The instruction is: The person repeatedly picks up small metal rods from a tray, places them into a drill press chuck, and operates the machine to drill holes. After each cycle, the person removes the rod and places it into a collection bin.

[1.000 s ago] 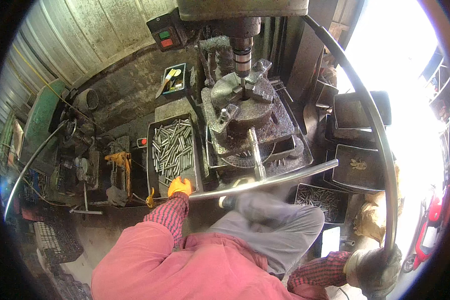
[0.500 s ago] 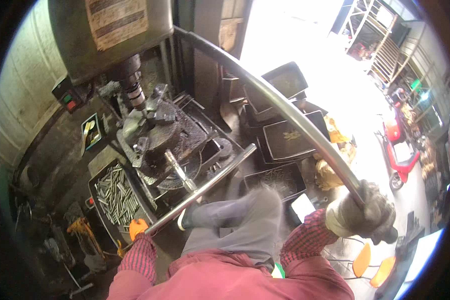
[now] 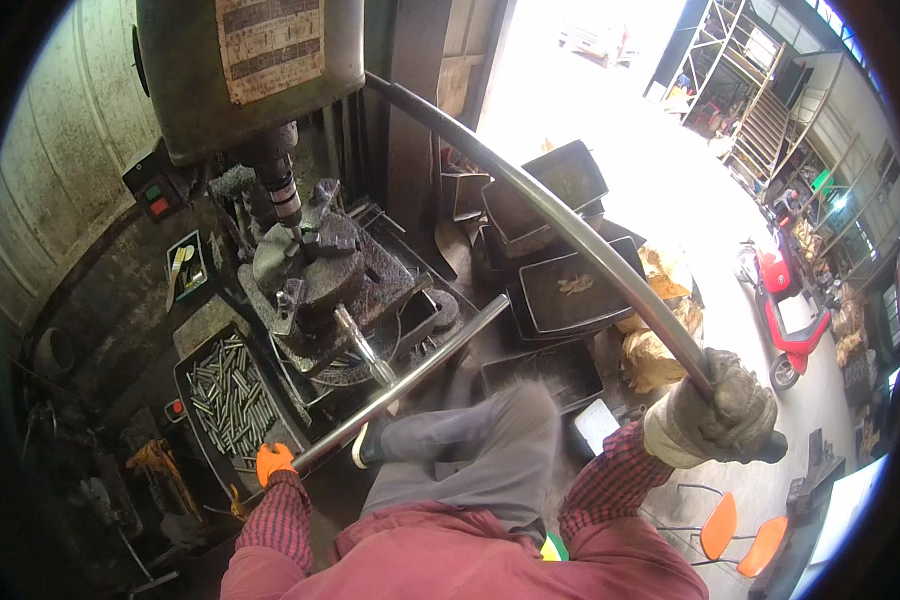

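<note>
My left hand (image 3: 275, 463), in an orange glove, is closed round the lower end of a long straight metal bar (image 3: 410, 378). The bar crosses the top of a short handle (image 3: 365, 345) that runs out from the round clamping fixture (image 3: 320, 275) on the drill press table. My right hand (image 3: 715, 412), in a dirty whitish-grey glove, grips the end of a long steel lever (image 3: 580, 235) reaching from the drill press head (image 3: 255, 80). Over the fixture hangs the drill chuck (image 3: 282, 190), its tip down at the clamped work, whose details I cannot make out.
Beside the press, a tray (image 3: 232, 400) holds many short metal pins. A switch box (image 3: 155, 197) hangs at the left. Stacked black bins (image 3: 580, 290) and sacks (image 3: 660, 350) stand right of the press. Farther right are a red scooter (image 3: 785, 310) and orange chair parts (image 3: 718, 525).
My view has shifted slightly, so the press sits a little farther right in it. My right hand and the lever's end appear slightly lower and to the left. Both hands keep their grip.
</note>
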The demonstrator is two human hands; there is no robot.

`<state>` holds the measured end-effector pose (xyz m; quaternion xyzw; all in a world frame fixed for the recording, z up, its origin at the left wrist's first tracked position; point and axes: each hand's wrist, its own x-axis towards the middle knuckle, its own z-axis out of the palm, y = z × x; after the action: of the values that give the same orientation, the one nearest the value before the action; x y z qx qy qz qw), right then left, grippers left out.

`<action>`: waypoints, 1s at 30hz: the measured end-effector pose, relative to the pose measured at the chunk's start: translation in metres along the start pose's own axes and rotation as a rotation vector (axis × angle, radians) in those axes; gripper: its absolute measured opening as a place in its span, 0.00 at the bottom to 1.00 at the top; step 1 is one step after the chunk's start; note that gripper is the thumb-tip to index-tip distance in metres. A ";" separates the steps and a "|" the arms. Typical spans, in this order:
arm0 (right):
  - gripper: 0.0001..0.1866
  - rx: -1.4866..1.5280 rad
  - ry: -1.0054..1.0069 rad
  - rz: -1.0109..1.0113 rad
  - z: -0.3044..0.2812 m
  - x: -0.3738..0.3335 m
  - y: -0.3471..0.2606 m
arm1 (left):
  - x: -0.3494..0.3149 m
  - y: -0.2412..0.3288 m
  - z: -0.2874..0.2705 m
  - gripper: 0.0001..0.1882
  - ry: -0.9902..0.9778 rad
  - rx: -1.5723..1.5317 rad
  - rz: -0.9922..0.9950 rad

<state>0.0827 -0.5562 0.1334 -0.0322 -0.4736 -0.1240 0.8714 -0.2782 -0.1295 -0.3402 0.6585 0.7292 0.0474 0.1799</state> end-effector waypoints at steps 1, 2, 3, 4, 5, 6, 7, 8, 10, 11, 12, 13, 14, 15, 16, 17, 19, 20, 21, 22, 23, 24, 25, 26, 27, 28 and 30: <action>0.23 0.006 0.004 -0.005 0.001 0.000 0.002 | 0.000 0.001 -0.002 0.31 -0.007 -0.017 0.028; 0.23 0.009 0.012 -0.012 0.002 0.000 0.003 | -0.001 0.004 -0.004 0.31 -0.017 -0.016 0.032; 0.22 0.015 0.019 -0.016 0.002 0.000 0.005 | -0.002 0.004 -0.007 0.31 -0.024 0.001 0.010; 0.22 0.018 0.033 -0.019 0.001 -0.002 0.006 | -0.004 0.006 -0.009 0.31 -0.036 -0.011 0.015; 0.22 0.023 0.051 -0.021 0.000 -0.003 0.007 | -0.006 0.007 -0.013 0.32 -0.049 -0.030 0.045; 0.21 0.099 0.045 -0.053 -0.002 -0.006 0.008 | -0.009 0.008 -0.016 0.33 -0.046 -0.024 0.033; 0.21 0.010 0.113 -0.078 -0.005 -0.009 0.007 | -0.011 0.009 -0.019 0.33 -0.055 0.003 0.044; 0.21 0.008 0.155 -0.117 -0.008 -0.014 0.007 | -0.013 0.010 -0.022 0.33 -0.051 0.009 0.045; 0.19 -0.146 0.340 -0.316 -0.016 -0.023 0.003 | -0.017 0.013 -0.025 0.32 -0.038 0.012 0.057; 0.19 -0.121 0.345 -0.347 -0.019 -0.028 0.000 | -0.018 0.013 -0.026 0.31 -0.044 0.012 0.055; 0.19 -0.172 0.354 -0.286 -0.020 -0.030 -0.005 | -0.019 0.015 -0.026 0.31 -0.014 0.019 0.074; 0.19 -0.064 0.308 -0.184 -0.021 -0.031 -0.008 | -0.020 0.015 -0.026 0.31 -0.011 0.003 0.075; 0.19 -0.041 0.264 -0.035 -0.019 -0.031 -0.013 | -0.020 0.016 -0.026 0.31 -0.005 -0.002 0.078; 0.19 -0.100 0.247 0.039 -0.018 -0.028 -0.016 | -0.020 0.015 -0.026 0.31 -0.010 0.014 0.080; 0.19 -0.234 0.346 0.013 -0.015 -0.026 -0.019 | -0.020 0.015 -0.026 0.31 -0.017 -0.005 0.074; 0.19 -0.465 0.471 -0.089 -0.012 -0.019 -0.020 | -0.020 0.015 -0.027 0.31 -0.035 -0.006 0.066; 0.19 -0.425 0.269 -0.040 -0.005 -0.008 -0.020 | -0.020 0.015 -0.028 0.31 -0.053 0.001 0.056; 0.20 -0.357 0.188 -0.038 -0.003 -0.004 -0.019 | -0.020 0.015 -0.029 0.31 -0.079 0.001 0.042; 0.20 -0.287 0.062 0.027 -0.002 0.002 -0.018 | -0.020 0.016 -0.029 0.31 -0.072 -0.003 0.039; 0.21 -0.374 0.114 -0.022 -0.001 0.006 -0.016 | -0.021 0.016 -0.030 0.31 -0.062 -0.002 0.036; 0.22 -0.578 0.253 -0.094 -0.003 0.010 -0.015 | -0.022 0.017 -0.032 0.31 -0.057 -0.011 0.034; 0.23 -0.813 0.272 -0.152 -0.004 0.012 -0.016 | -0.022 0.018 -0.033 0.31 -0.061 -0.023 0.036; 0.23 -1.135 0.173 -0.278 -0.007 0.014 -0.016 | -0.023 0.019 -0.034 0.31 -0.061 -0.024 0.037; 0.22 -1.234 0.180 -0.281 -0.008 0.015 -0.019 | -0.024 0.020 -0.036 0.31 -0.054 -0.017 0.038; 0.22 -1.294 0.043 -0.309 -0.011 0.016 -0.020 | -0.025 0.021 -0.038 0.30 -0.065 -0.017 0.032; 0.22 -1.146 0.013 -0.219 -0.013 0.016 -0.024 | -0.025 0.022 -0.039 0.30 -0.067 -0.012 0.027; 0.22 -0.846 -0.044 -0.048 -0.016 0.018 -0.030 | -0.026 0.024 -0.042 0.30 -0.064 -0.004 0.024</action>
<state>0.0981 -0.5913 0.1380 -0.3784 -0.4001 -0.3270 0.7680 -0.2671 -0.1451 -0.2888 0.6682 0.7149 0.0299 0.2038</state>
